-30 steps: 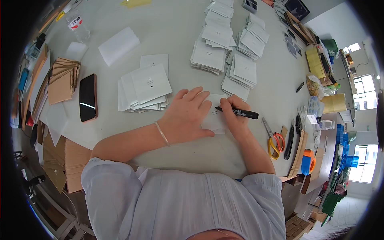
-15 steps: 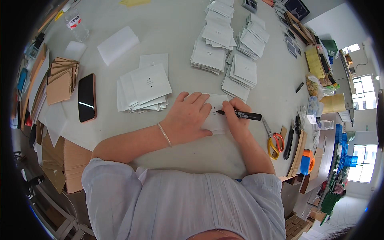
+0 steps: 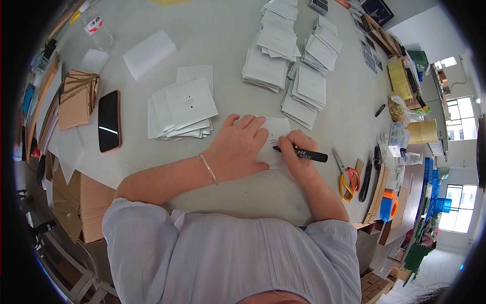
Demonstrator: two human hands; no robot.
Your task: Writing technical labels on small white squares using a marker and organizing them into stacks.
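My left hand lies flat, fingers together, pressing down a small white paper card on the white table. My right hand grips a black marker pen with its tip touching the card. A thin bracelet sits on my left wrist. Left of my left hand lies a loose stack of white cards with small black marks.
Several stacks of white cards lie farther back. A black phone and brown cardboard pieces are at the left. Orange-handled scissors, a dark tool and an orange tape roll sit right. A plastic bottle stands far left.
My hands and the marker have barely shifted; the pen tip stays on the card under my left hand.
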